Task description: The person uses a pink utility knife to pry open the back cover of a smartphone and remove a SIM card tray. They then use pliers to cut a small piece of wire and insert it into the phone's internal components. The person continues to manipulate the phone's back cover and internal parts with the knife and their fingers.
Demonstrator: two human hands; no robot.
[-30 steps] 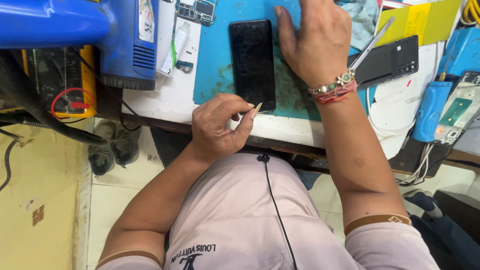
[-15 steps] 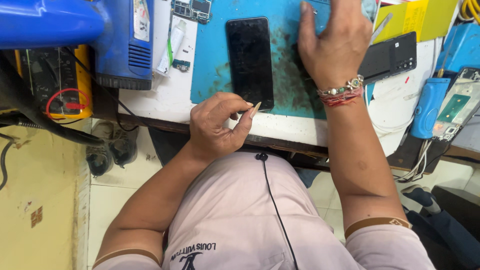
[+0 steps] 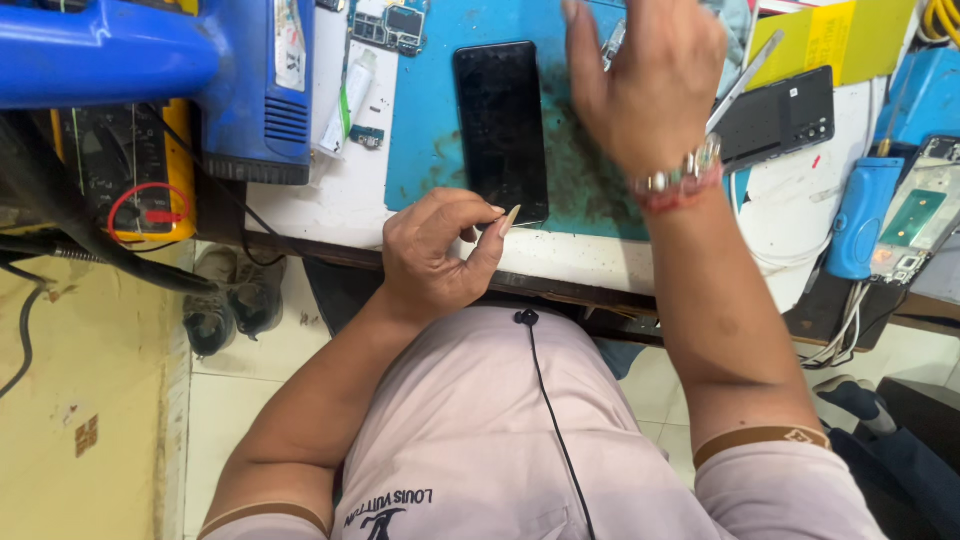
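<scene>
A black phone (image 3: pixel 500 130) lies screen up on a stained blue work mat (image 3: pixel 425 140). My left hand (image 3: pixel 435 255) hovers at the bench's front edge, just below the phone, pinching a small pale flat pick (image 3: pixel 508 220) between thumb and fingers. My right hand (image 3: pixel 645 80) is raised over the mat to the right of the phone, fingers spread toward a small metal piece (image 3: pixel 613 45) at the mat's top; nothing is visibly gripped. A beaded bracelet with a red thread sits on that wrist.
A blue machine (image 3: pixel 235 80) stands at the left, a yellow meter (image 3: pixel 140 180) beside it. A circuit board (image 3: pixel 390 22) and a white tube (image 3: pixel 350 95) lie upper left. Right: a black phone back cover (image 3: pixel 780 115), tweezers (image 3: pixel 745 75), yellow sheet (image 3: pixel 830 40), blue tool (image 3: pixel 860 215).
My right hand has lifted off the mat beside the phone and moved up and to the right. My left hand keeps the pick at the same spot.
</scene>
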